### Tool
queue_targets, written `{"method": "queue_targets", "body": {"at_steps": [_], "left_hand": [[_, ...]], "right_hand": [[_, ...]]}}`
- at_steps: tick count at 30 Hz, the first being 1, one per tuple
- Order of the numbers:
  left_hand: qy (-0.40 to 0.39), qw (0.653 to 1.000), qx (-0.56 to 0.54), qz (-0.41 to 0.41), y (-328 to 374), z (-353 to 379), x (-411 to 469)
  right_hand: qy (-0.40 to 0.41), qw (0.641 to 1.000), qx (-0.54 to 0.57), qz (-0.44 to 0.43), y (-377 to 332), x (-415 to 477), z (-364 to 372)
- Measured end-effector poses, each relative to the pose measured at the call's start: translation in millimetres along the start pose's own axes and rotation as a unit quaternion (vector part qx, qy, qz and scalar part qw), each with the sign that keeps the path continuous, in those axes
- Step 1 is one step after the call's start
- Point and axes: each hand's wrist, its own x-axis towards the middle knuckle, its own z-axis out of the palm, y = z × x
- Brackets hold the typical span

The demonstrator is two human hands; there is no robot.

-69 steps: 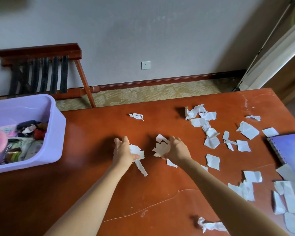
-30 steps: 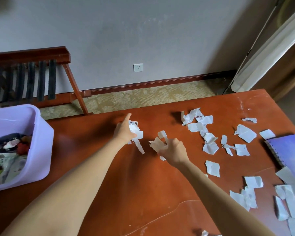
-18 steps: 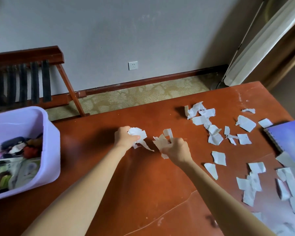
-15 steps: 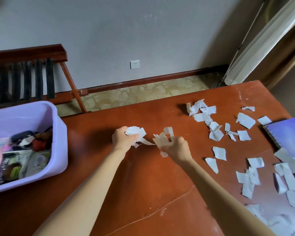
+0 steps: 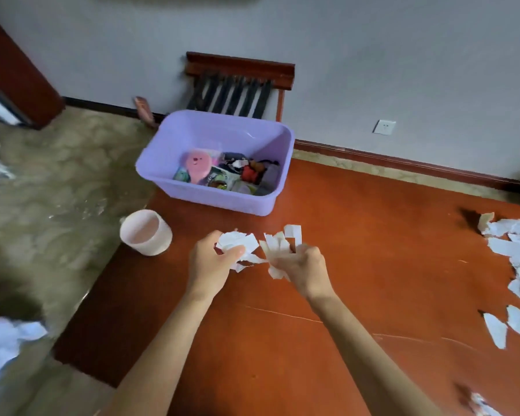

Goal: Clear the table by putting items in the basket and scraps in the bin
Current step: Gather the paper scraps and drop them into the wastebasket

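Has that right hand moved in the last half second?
Yes. The right hand has moved left, away from the loose scraps on the table, toward the basket.

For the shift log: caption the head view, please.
Left hand and right hand each grip paper scraps above the table, near the purple basket and pink bin.

The basket (image 5: 216, 202) sits on the table's (image 5: 373, 235) far left corner, the rack (image 5: 237, 88) behind it by the wall. The bin (image 5: 150, 247) stands on the floor just off the left edge (nearer me than the basket). My left hand (image 5: 209, 265) and right hand (image 5: 302, 267), side by side mid-table, each hold scraps (image 5: 237, 240); loose scraps (image 5: 508, 247) lie far right.
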Motion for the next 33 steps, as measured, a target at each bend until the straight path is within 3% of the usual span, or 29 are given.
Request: {"method": "queue_targets", "body": {"at_steps": [13, 23, 33], "left_hand": [[0.212, 0.962, -0.039, -0.166, -155.8, -200.8, 9.9], [0.196, 0.947, -0.049, -0.248, -327.8, -342.0, 129.5], [0.119, 0.94, 0.038, -0.319, -501.4, -342.8, 186.9]], "right_hand": [[-0.198, 0.977, -0.01, -0.082, -101.4, -59.5, 238.3], [-0.247, 0.949, -0.168, -0.099, -161.6, -19.7, 484.6], [-0.31, 0.895, -0.315, -0.055, -93.4, 36.1, 645.8]]}}
